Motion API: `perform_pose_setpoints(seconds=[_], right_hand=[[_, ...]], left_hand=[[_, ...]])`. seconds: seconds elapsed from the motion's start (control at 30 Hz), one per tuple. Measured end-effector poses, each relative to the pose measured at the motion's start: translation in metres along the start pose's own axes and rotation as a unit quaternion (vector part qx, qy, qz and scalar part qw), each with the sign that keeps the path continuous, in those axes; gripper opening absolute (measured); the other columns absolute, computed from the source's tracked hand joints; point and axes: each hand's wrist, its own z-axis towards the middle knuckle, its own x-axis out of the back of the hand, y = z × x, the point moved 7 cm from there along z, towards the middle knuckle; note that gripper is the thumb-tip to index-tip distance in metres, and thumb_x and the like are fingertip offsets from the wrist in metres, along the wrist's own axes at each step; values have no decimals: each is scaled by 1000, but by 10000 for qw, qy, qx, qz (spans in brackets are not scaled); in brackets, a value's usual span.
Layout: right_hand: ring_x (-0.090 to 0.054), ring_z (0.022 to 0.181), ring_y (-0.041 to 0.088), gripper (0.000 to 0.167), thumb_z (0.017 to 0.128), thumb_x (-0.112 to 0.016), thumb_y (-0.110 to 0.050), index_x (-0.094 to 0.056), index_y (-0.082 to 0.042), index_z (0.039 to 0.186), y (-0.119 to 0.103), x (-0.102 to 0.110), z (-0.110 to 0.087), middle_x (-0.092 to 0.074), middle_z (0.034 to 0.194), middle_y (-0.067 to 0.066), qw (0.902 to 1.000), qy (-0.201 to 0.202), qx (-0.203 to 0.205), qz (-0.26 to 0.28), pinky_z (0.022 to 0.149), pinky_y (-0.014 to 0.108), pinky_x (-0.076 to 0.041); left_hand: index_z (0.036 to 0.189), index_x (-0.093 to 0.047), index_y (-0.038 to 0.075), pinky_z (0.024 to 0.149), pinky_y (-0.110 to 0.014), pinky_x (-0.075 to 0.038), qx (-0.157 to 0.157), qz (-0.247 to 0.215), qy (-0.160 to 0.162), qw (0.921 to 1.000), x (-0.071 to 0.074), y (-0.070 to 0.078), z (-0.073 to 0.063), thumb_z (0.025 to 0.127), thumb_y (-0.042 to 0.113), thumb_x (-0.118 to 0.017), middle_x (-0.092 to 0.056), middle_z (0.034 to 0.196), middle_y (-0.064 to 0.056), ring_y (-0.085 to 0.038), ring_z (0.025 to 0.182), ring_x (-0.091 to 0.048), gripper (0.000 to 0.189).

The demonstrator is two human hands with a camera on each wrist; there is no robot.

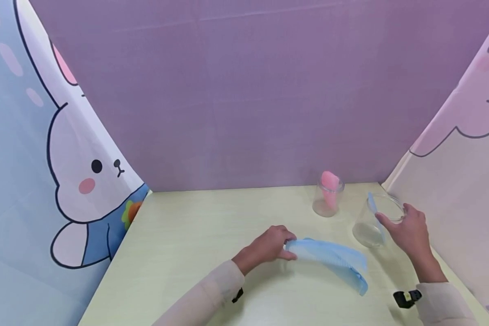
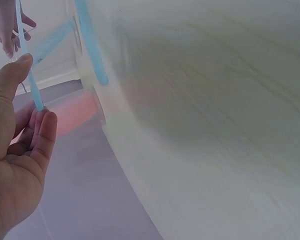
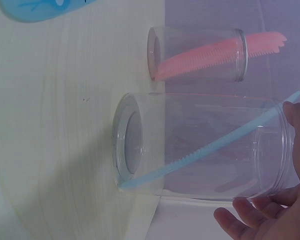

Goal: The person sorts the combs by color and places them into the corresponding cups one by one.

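Observation:
My left hand [image 1: 270, 244] pinches one end of a light blue comb [image 1: 326, 252] between thumb and fingers, over the table. A second blue comb [image 1: 356, 278] shows below it, partly hidden in the head view; in the left wrist view it appears as a strip [image 2: 92, 47] close to the tabletop. On the right, my right hand [image 1: 409, 231] grips the rim of a clear jar [image 3: 200, 150], thumb on one side and fingers on the other. Inside that jar, another blue comb [image 3: 205, 147] leans diagonally, its tip poking past the rim by the thumb.
Behind, a smaller clear jar [image 1: 319, 206] stands on the pale table [image 1: 195, 235] with a pink comb [image 1: 330, 183] sticking out of it. Purple cloth [image 1: 244, 99] closes off the back; printed cloths hang at the left [image 1: 77, 190] and right sides.

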Motion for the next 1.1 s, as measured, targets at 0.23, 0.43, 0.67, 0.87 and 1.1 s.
perform_pose_setpoints(seconds=[0.23,0.43,0.67,0.87,1.1], right_hand=[[-35,123,66,101,95,-63,-51,-19,22,150,0,1,1,-28,140,52,9999,60,88,9,96,76,-35],[-35,122,66,101,95,-64,-51,-20,22,149,1,2,2,-28,138,53,9999,90,120,22,94,76,-35],[-35,121,66,101,95,-64,-50,-20,23,149,-1,2,1,-28,138,53,9999,84,144,17,94,76,-35],[-35,122,66,101,95,-64,-50,-21,23,148,-3,2,1,-29,138,53,9998,124,175,-1,95,77,-35],[-37,121,66,100,95,-64,-50,-21,23,148,-3,2,1,-30,138,53,9997,148,175,-10,95,77,-36]], left_hand=[[119,-75,13,77,-9,-48,42,97,60,9999,6,2,6,84,43,-83,-72,103,3,-2,84,-57,47],[120,-74,13,77,-9,-49,5,75,46,10000,7,6,11,85,43,-82,-72,103,3,-3,85,-57,47],[119,-75,12,77,-9,-48,-35,-80,79,9999,11,14,19,85,42,-82,-73,104,1,-3,86,-57,46],[118,-75,11,77,-9,-48,-75,-62,121,9999,15,21,24,85,42,-82,-73,104,0,-4,85,-58,46],[119,-75,12,78,-9,-48,-30,-119,93,9999,14,25,26,85,41,-82,-73,106,0,-4,87,-59,46]])
